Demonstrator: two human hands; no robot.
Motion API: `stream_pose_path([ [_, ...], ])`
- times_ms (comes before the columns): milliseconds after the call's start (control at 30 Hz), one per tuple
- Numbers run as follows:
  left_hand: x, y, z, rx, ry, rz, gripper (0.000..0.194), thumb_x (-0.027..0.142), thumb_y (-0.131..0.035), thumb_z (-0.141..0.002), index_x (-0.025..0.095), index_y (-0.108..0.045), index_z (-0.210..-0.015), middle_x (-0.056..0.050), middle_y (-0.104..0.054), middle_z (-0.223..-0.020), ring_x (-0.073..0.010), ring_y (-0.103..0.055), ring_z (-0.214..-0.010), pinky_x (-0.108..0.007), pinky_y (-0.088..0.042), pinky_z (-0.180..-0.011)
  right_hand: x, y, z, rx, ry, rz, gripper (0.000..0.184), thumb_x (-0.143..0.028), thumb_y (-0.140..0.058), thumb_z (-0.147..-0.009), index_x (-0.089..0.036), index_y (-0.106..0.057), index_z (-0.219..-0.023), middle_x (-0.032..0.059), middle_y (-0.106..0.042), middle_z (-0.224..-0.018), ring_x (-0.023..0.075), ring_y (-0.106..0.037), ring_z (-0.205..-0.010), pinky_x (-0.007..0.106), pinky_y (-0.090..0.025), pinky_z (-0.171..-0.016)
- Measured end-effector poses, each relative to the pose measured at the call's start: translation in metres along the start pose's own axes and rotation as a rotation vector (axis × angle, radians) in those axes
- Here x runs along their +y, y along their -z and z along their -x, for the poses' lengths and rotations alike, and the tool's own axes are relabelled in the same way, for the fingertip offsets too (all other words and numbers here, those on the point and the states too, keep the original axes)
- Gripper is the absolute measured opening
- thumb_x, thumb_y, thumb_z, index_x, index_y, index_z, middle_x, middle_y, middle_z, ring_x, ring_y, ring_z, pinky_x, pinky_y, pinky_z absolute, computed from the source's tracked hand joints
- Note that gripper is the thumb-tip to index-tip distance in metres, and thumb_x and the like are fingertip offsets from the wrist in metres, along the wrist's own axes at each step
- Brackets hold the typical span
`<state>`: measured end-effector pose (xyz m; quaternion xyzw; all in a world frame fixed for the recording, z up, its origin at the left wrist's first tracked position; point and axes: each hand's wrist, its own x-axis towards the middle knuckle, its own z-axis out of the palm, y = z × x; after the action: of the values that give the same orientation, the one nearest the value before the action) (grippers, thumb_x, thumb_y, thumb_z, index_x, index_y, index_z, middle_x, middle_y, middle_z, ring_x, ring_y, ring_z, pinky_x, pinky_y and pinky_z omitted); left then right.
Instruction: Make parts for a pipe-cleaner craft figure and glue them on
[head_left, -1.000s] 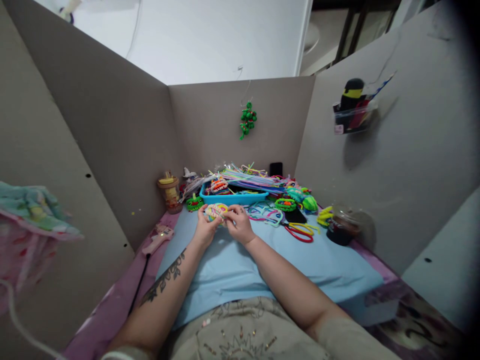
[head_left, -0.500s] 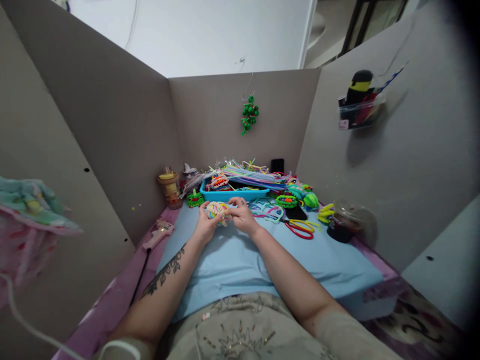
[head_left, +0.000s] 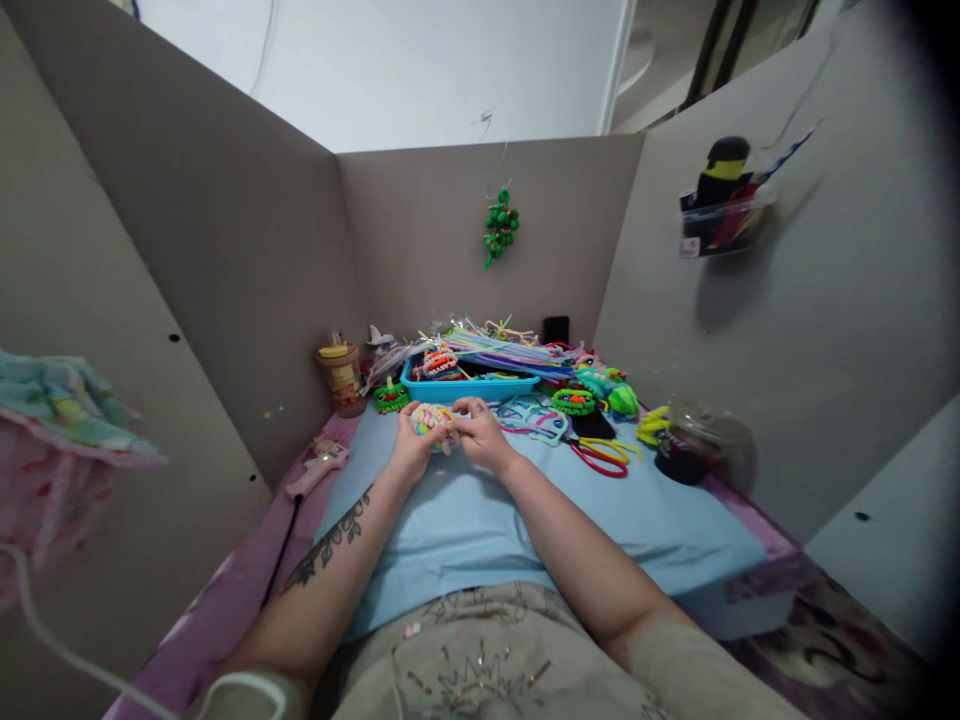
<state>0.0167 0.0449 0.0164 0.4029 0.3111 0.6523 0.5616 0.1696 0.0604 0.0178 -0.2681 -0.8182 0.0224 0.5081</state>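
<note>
Between my two hands is a round, multicoloured pipe-cleaner piece (head_left: 433,420) in pastel yellow, pink and white, held just above the blue cloth. My left hand (head_left: 412,448) is closed round its left side, thumb across the front. Fingers of my right hand (head_left: 480,435) pinch its right edge; exactly which strand they grip is too small to make out. Right of my hands lie loose blue and purple pipe cleaners (head_left: 536,420) and red-handled scissors (head_left: 602,458).
Behind my hands stands a blue tray (head_left: 472,391) heaped with pipe cleaners. A glue gun (head_left: 319,468) lies at the left edge, near a lidded cup (head_left: 341,375). To the right are a dark phone (head_left: 592,427) and a dark-filled plastic cup (head_left: 686,452). Grey panels enclose the table.
The round piece has turned slightly in my hands, and my fingers have shifted a little on it. Everything else on the table stays in place.
</note>
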Motion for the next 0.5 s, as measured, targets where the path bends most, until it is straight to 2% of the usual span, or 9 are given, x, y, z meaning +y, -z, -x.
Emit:
stream_pose_path([
  [500, 0.0005, -0.0006, 0.0010, -0.007, -0.021, -0.022, 0.080, 0.015, -0.082, -0.049, 0.023, -0.037, -0.115, -0.001, -0.055, -0.095, -0.0127, -0.058, -0.078, -0.026, -0.048, -0.070, 0.0065, -0.0087, 0.0064, 0.052, -0.029, -0.027, 0.031, -0.005, -0.048, -0.073, -0.023, -0.072, -0.081, 0.0068, -0.052, -0.099, 0.0189, -0.048, -0.089, 0.035, -0.043, -0.080],
])
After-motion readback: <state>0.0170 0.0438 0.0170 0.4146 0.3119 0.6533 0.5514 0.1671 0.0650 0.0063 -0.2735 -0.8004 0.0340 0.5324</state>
